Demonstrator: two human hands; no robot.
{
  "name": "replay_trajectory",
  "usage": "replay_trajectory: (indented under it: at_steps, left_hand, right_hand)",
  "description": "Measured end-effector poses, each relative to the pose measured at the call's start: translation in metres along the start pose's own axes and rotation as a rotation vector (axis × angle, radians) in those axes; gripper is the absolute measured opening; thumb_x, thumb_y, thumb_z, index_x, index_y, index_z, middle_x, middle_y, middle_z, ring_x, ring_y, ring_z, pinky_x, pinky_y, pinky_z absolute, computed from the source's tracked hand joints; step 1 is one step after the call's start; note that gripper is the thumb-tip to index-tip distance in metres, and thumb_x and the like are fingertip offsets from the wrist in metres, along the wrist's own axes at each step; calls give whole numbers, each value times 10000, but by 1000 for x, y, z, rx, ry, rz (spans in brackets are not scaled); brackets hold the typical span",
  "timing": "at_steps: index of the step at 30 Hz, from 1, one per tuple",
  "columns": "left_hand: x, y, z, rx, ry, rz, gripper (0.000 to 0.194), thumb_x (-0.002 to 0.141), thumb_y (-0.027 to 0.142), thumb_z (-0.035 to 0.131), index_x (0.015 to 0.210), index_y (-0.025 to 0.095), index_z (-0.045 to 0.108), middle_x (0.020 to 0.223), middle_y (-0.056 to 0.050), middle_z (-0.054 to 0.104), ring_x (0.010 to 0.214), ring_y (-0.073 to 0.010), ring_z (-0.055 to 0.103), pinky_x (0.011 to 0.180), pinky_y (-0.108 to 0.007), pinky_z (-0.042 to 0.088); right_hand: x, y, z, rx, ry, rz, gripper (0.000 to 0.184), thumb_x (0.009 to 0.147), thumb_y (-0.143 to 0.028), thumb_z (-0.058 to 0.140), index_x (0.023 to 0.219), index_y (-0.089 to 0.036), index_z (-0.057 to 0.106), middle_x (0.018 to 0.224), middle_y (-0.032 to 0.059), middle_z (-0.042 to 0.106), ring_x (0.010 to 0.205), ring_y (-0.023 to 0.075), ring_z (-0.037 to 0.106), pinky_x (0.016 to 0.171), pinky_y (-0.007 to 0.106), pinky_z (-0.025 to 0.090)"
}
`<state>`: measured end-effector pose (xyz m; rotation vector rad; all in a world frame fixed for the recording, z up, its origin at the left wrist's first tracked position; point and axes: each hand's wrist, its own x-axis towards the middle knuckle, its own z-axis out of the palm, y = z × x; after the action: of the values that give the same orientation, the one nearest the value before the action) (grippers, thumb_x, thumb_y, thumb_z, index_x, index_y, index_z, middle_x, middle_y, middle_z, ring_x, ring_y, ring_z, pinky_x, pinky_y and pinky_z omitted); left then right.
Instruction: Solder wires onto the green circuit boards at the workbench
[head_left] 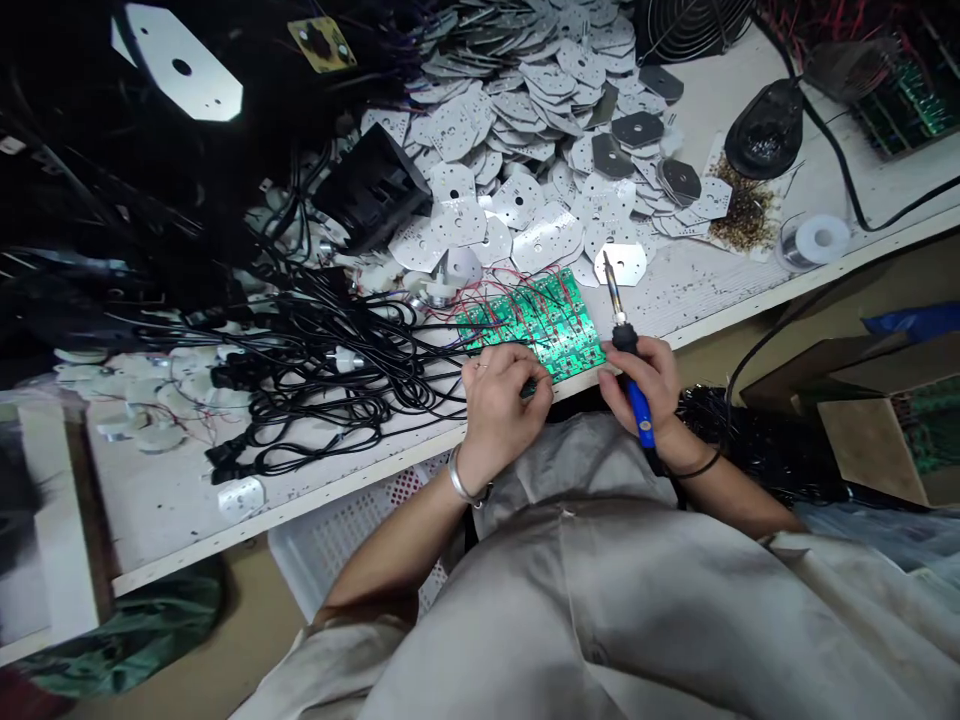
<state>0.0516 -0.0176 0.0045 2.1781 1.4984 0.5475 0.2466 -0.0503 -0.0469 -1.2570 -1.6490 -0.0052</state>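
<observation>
A green circuit board panel (559, 330) with red and black wires lies at the front edge of the bench, right before me. My left hand (508, 398) is over its lower left corner, fingers pinched together near a black wire; what sits between the fingertips is too small to make out. In my right hand (645, 385) is a blue-handled soldering iron (640, 408), its metal tip pointing away from me over a white plate. The right fingertips are close to the board's right edge. Black cables (360, 350) run in from the left towards the board.
Behind the board are heaped white metal plates (517, 195). A solder spool (821, 240) and a soldering iron stand (765, 130) are at the right. A black plastic housing (375, 188) rests among cables. Below the bench are a white basket (322, 540) and a cardboard box (874, 450).
</observation>
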Motion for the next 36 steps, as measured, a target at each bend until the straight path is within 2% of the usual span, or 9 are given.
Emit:
replay_trajectory:
  at_steps: [2,5,10,20,30,36]
  left_hand:
    - [1,1,1,-7,7,-4,99,820,180,647,727,213,636,920,-8,674,929,-205,568,829,-393,321]
    - [3,2,1,-8,24,-8,114,801,167,653,700,213,628,897,-3,683,917,-203,574,832,-393,326]
    - [4,2,3,-19,67,-12,116,792,149,663,701,214,631,888,7,690,904,-196,583,821,-383,330]
    - [5,1,5,-10,85,-17,117,784,140,671,699,213,637,894,9,694,905,-198,591,814,-381,326]
    - [5,0,4,-27,60,-23,116,798,156,666,702,215,641,899,4,692,912,-203,587,819,-385,327]
    - [6,-1,4,-27,59,-23,119,791,152,670,693,211,641,899,2,693,902,-203,585,808,-385,319]
  right_hand:
    - [-6,-5,-14,83,4,17,293,867,-218,613,1159,-241,623,908,55,669,810,179,653,686,307,572]
    - [-13,-10,-30,179,20,-28,244,908,-253,531,1124,-230,641,730,11,679,650,163,645,618,309,569]
    - [-14,-18,-35,339,6,-62,189,879,-175,514,995,-155,662,604,-14,623,484,113,581,498,249,518]
    - [-8,-25,-28,422,-35,1,193,856,-123,513,981,-146,659,605,-8,642,478,112,587,482,241,499]
    - [-1,-31,-38,371,-142,99,208,859,-104,499,974,-195,647,589,-26,633,507,124,619,516,249,533]
    - [-4,-32,-37,382,-93,125,205,855,-113,508,978,-194,650,590,-27,629,522,132,614,537,265,530]
